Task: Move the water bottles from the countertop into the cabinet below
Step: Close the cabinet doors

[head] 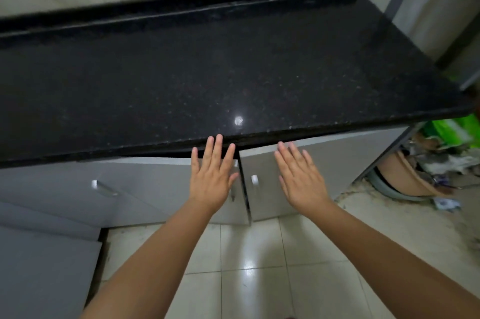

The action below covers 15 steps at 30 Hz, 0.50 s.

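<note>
The black speckled countertop [207, 71] fills the upper half of the view, and no water bottle shows anywhere on it. Below it are two grey cabinet doors. My left hand [211, 175] lies flat with straight fingers on the left door [145, 183], near its right edge. My right hand [301, 175] lies flat on the right door [345, 160]. The doors meet at a dark narrow gap [244, 188], and the left door stands slightly out at that edge. The cabinet's inside is hidden.
Metal handles sit on the left door [104, 188] and the right door [255, 180]. A lower grey surface [44, 266] juts out at bottom left. Right of the cabinet lie a brown tub [397, 178], green plastic [449, 131] and clutter. Pale floor tiles [259, 266] lie below.
</note>
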### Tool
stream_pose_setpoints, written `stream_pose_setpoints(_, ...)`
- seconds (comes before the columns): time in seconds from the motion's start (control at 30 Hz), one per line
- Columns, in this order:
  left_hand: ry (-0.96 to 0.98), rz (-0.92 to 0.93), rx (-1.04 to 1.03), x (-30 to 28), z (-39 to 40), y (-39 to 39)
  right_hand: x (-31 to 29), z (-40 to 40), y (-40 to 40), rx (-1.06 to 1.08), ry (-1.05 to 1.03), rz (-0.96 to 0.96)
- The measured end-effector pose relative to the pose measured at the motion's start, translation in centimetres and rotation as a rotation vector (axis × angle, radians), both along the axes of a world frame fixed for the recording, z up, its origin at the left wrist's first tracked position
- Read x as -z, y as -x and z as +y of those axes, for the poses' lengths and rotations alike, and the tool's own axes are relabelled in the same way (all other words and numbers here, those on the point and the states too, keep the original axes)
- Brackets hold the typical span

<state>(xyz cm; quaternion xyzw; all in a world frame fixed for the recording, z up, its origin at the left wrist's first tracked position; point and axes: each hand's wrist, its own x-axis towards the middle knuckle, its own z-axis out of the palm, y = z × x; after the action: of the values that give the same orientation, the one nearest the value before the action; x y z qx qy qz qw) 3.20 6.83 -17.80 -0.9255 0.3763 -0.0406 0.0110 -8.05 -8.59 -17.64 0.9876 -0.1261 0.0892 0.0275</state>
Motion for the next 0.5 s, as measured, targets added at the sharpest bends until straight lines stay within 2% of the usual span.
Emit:
stream_pose_setpoints(0.1,0.003,0.018,-0.017,0.0,-0.4,-1.3,-1.2,-2.4,-0.2,-0.001,0.032,-0.085)
stream_pose_setpoints(0.2,0.109,-0.006,-0.035,-2.0,-1.5,-2.9,-2.9,-4.2,-2.1,0.013,0.041,-0.058)
stream_pose_setpoints(0.27,0.114,0.012,-0.085,-3.0,-2.4,-4.3,-3.9,-4.6,-3.9,0.055,0.058,-0.047)
stream_pose_setpoints(0.4,0.125,0.114,-0.239,-4.4,-4.5,-6.8,-4.7,-4.8,-5.3,0.153,-0.008,0.059)
stream_pose_setpoints(0.5,0.078,0.23,-0.308,-4.6,-5.4,-7.6,-3.7,-4.9,-5.4,0.145,0.001,0.001)
